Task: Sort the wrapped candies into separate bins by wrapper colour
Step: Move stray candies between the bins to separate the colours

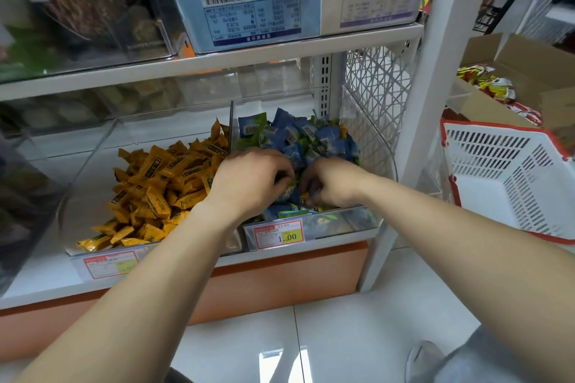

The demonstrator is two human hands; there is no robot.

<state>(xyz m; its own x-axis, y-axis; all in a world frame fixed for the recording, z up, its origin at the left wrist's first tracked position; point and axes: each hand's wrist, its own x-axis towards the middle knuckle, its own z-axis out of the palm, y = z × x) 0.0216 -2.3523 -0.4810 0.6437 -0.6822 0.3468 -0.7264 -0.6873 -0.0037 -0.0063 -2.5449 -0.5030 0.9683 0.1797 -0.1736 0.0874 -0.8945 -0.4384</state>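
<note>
Two clear plastic bins stand side by side on the low shelf. The left bin point(93, 165) holds a heap of orange-wrapped candies point(161, 190). The right bin point(342, 221) is piled with blue and green wrapped candies point(305, 137), with a few orange ones mixed in near the front. Both my hands are down in the right bin. My left hand point(249, 180) has its fingers curled into the pile. My right hand point(333, 183) is beside it, fingers curled among the wrappers. What either hand holds is hidden under the fingers.
A white basket with red trim point(510, 180) sits at the right, next to an open cardboard box point(529, 71) of red and yellow packets. The upper shelf point(217, 62) overhangs the bins closely. A white upright post point(426, 102) stands right of the bins. Price tags point(278, 235) front each bin.
</note>
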